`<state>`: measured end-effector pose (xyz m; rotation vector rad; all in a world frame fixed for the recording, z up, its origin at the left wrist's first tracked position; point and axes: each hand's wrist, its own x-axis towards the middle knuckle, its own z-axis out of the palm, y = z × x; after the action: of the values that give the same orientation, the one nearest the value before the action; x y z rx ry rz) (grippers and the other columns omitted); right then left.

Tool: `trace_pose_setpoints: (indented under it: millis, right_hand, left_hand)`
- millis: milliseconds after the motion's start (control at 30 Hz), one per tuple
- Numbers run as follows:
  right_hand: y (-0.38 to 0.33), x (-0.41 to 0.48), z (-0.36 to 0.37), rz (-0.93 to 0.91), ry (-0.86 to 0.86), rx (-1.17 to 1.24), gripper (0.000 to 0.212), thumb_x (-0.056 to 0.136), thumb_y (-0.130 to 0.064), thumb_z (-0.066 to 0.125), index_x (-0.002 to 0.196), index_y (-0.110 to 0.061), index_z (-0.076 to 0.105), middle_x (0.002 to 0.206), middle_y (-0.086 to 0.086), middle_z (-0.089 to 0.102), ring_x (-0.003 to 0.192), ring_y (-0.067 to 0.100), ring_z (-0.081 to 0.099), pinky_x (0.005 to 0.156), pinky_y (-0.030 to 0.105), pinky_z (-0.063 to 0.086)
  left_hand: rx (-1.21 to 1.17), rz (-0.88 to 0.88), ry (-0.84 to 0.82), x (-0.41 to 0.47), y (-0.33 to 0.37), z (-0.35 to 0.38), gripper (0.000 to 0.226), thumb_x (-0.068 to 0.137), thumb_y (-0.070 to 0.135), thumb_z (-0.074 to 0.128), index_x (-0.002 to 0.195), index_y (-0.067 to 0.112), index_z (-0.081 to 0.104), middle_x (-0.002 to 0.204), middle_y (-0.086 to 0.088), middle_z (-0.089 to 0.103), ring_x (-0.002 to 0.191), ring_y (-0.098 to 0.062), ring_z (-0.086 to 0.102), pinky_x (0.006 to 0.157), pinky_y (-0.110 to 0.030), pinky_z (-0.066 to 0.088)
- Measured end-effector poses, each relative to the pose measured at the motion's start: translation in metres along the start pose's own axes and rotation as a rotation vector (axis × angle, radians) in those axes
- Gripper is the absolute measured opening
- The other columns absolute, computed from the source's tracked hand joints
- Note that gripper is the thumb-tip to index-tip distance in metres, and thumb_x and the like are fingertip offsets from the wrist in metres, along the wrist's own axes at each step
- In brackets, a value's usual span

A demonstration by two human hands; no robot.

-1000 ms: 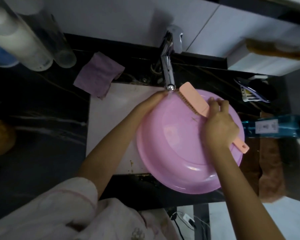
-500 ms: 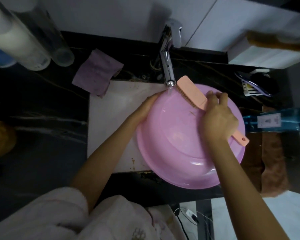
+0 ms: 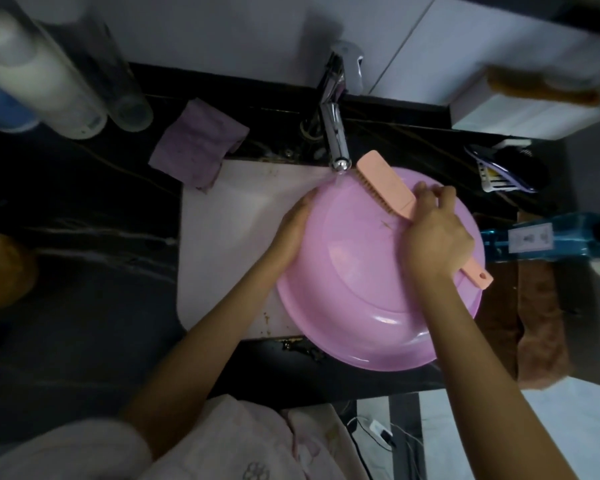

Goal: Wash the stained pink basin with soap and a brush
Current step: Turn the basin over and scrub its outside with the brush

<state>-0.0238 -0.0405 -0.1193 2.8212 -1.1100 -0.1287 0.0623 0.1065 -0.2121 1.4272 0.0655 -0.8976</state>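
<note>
We see the pink basin (image 3: 361,299) tilted over the white sink (image 3: 222,220) beneath the tap (image 3: 336,143), the left hand (image 3: 293,226) gripping its rim. The right hand (image 3: 433,237) curls round the brush (image 3: 385,183), bristles against the basin's inside.

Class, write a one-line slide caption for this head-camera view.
Right hand holds a peach long-handled brush on the round pink plastic basin below the chrome tap; left hand holds its rim.
</note>
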Motion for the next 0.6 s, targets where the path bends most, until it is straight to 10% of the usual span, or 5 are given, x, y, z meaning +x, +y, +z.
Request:
trace_pose_setpoints:
  millis: [233,367,500,600]
  right_hand:
    - [0.0,0.001,0.0,0.0,0.026,-0.004,0.047,0.095,-0.008,0.04,0.141,-0.017,0.036,0.143,0.009,0.034,0.084,0.035,0.057,0.062,0.033,0.033]
    - [-0.002,0.001,0.001,-0.019,0.041,0.033,0.045,0.094,-0.008,0.04,0.139,-0.015,0.039,0.141,0.011,0.036,0.083,0.036,0.058,0.063,0.037,0.037]
    - [-0.001,0.0,-0.001,0.007,0.004,0.041,0.045,0.095,-0.009,0.038,0.139,-0.017,0.037,0.144,0.011,0.032,0.089,0.038,0.058,0.068,0.039,0.041]
    - [-0.003,0.0,-0.004,0.005,-0.007,0.046,0.045,0.095,-0.01,0.038,0.139,-0.017,0.037,0.144,0.011,0.032,0.088,0.038,0.059,0.066,0.04,0.042]
  left_hand:
    - [0.141,0.234,-0.032,0.005,0.015,0.008,0.057,0.081,0.028,0.038,0.135,0.012,0.047,0.14,-0.006,0.048,0.13,-0.02,0.043,0.112,-0.031,0.029]
    - [0.279,0.111,-0.102,0.032,0.03,0.005,0.046,0.081,0.031,0.04,0.116,0.006,0.057,0.12,-0.024,0.057,0.114,-0.04,0.05,0.083,-0.03,0.037]
    - [0.204,0.245,-0.099,-0.008,0.014,0.0,0.046,0.099,0.019,0.037,0.145,0.019,0.029,0.144,0.012,0.032,0.134,-0.005,0.028,0.103,-0.01,0.025]
    - [0.264,0.248,-0.21,-0.041,-0.019,-0.024,0.066,0.092,0.047,0.032,0.148,0.024,0.005,0.153,0.014,0.006,0.14,0.0,0.006,0.114,-0.018,0.008]
